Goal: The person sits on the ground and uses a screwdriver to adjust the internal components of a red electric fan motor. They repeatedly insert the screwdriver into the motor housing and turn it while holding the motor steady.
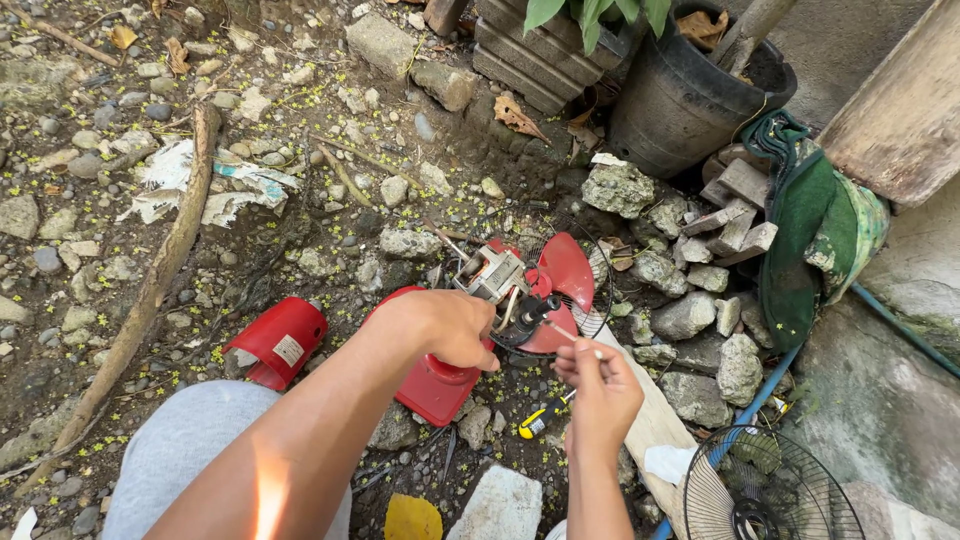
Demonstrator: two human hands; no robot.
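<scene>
A red plastic cover (277,342) is seen lying on the stony ground (90,150), well to the left of the fingers. A black pot (690,95) is set far above them, a green cloth (815,225) up to their right. A wire fan guard (765,490) is found down to the right, a yellow-handled screwdriver (540,418) just below.

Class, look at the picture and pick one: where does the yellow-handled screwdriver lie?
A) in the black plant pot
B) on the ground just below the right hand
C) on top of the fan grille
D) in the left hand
B: the yellow-handled screwdriver lies on the stony ground, just left of and below the right hand.
</scene>
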